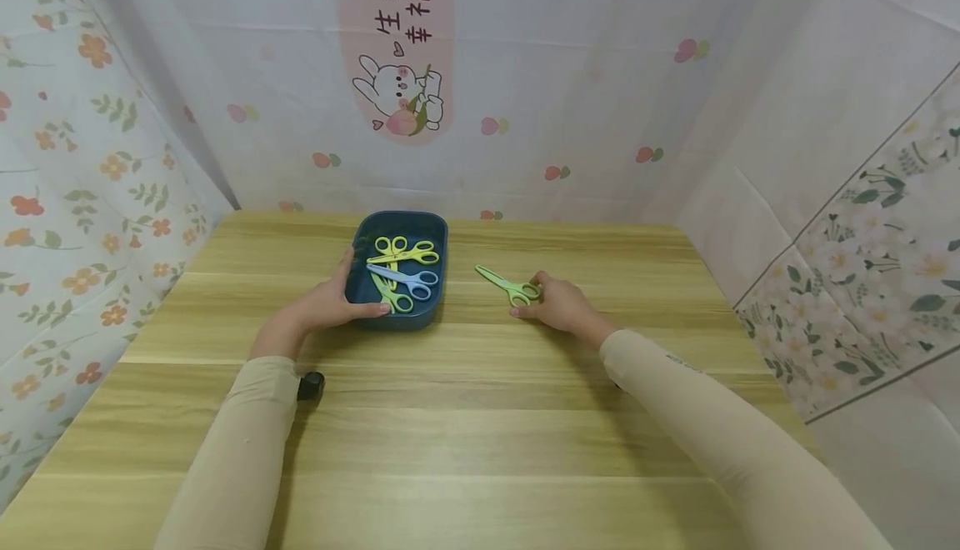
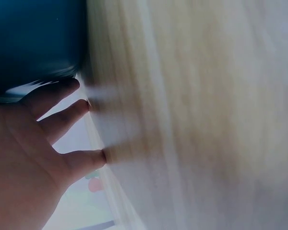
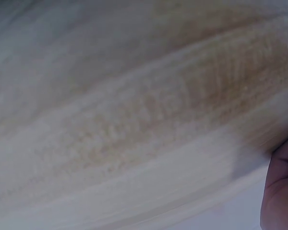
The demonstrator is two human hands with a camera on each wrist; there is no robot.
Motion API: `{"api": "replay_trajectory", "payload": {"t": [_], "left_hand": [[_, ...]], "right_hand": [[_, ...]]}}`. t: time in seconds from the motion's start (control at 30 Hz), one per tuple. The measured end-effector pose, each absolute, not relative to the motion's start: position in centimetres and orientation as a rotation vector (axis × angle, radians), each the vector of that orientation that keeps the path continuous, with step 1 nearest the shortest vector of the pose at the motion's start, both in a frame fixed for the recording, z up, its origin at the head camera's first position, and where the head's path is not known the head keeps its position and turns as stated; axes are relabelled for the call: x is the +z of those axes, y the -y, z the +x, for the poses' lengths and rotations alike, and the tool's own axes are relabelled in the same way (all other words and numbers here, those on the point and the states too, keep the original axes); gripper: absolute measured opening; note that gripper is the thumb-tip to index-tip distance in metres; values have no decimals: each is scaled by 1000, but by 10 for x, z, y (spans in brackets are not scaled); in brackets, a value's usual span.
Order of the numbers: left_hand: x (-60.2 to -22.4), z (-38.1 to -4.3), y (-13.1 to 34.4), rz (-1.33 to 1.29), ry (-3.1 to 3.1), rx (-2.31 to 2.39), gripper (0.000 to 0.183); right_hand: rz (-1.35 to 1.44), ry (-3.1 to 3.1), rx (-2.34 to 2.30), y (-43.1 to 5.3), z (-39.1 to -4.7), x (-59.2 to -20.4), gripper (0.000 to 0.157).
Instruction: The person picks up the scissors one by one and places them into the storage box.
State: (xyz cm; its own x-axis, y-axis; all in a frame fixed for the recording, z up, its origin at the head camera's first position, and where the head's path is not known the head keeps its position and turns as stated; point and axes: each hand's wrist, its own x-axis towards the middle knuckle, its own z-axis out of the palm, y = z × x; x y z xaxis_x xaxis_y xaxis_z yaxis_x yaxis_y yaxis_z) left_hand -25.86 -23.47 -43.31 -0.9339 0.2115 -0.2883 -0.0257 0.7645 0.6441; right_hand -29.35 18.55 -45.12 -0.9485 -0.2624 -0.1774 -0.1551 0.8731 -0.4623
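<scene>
A dark blue plastic bin (image 1: 437, 317) stands toward the back of the table, left of centre. My left hand (image 1: 322, 304) rests against its left side, thumb across the front rim. In the left wrist view that hand's spread, nearly straight fingers (image 2: 62, 120) reach down beside the bin to the tabletop. Inside lie yellow scissors (image 1: 408, 255), blue scissors (image 1: 401, 277) and green scissors (image 1: 392, 296), partly overlapping. Right of the bin, my right hand (image 1: 562, 304) pinches another pair of light green scissors (image 1: 498, 280) by the handles, blades pointing back-left.
The wood-grain table (image 1: 465, 433) reaches back to a white printed curtain (image 1: 570, 100). Floral cloth (image 1: 97, 200) hangs along the left, and a panelled floral cloth (image 1: 847, 275) along the right. A black wrist-camera piece (image 1: 311, 386) sits by the left cuff.
</scene>
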Motion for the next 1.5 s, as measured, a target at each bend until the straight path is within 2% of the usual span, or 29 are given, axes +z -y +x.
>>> {"api": "replay_trajectory", "payload": {"t": [0.33,0.63,1.0,1.2,1.5], "left_hand": [[-434,-259,236,123,-2612,965,141],[-431,-258,236,133,-2618,959,140],[-438,-261,237,150,-2618,954,141],[-438,-261,236,160,-2622,960,141],[-434,-259,236,153,-2622,966,140]], "right_hand": [[-300,-2808,-685,-184,-294,-452,79],[-285,-2815,-711,-184,-292,-452,86],[-249,-2709,-849,-188,-296,-450,85],[-216,-2734,-948,-192,-297,-452,90],[-184,-2771,-1191,-186,-306,-429,85]]}}
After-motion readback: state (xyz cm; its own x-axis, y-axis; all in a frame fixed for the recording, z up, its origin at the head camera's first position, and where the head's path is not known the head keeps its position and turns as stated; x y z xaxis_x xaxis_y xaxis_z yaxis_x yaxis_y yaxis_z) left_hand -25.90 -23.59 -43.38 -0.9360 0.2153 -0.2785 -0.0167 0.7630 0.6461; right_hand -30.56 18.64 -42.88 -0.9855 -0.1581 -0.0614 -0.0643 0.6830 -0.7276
